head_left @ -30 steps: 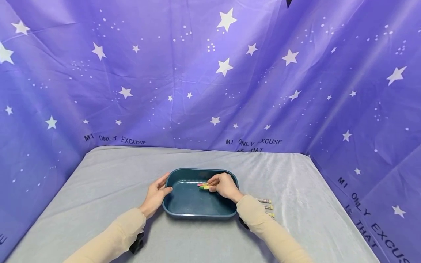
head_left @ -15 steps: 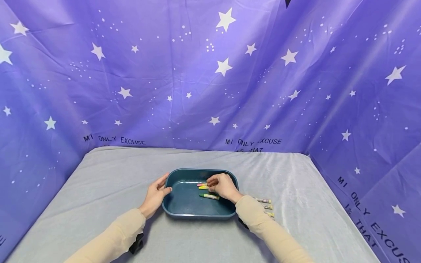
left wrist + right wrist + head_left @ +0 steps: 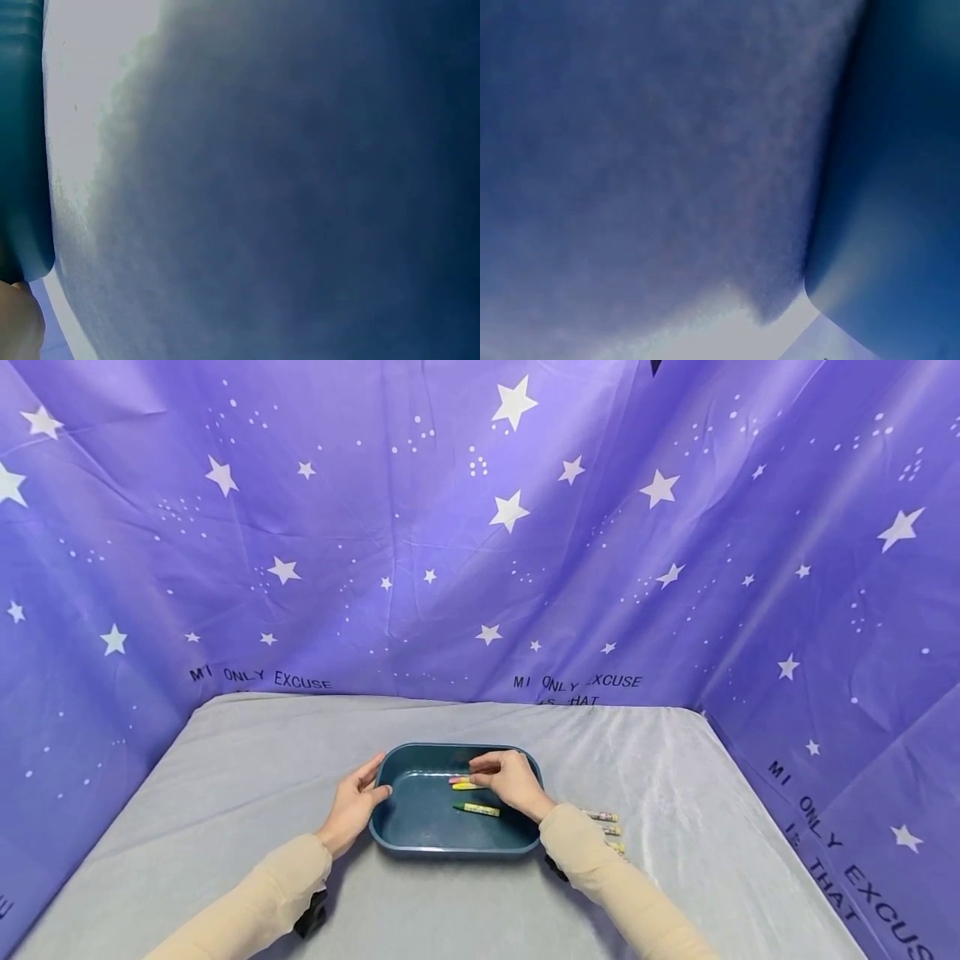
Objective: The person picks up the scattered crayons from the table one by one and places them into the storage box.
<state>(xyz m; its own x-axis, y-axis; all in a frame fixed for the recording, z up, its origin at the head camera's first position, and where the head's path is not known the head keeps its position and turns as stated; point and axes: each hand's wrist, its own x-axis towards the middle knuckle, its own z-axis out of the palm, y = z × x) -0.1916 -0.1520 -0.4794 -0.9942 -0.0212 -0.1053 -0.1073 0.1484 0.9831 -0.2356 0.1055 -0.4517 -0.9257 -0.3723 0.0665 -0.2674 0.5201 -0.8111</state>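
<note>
Left hand (image 3: 354, 802) grips tray (image 3: 423, 828) at left edge; right hand (image 3: 512, 782), fingers narrow, at pink crayon (image 3: 456, 779), yellow crayon (image 3: 467, 787), hold unclear; green crayon (image 3: 480, 810) apart.

The person's 2 arms (image 3: 626, 885) reach forward in beige sleeves (image 3: 247, 893), angled toward each other. The left hand (image 3: 352, 802) clasps with its thumb set apart from the fingers; the right hand (image 3: 513, 783) pinches, back upward, fingers bent toward the thumb.
</note>
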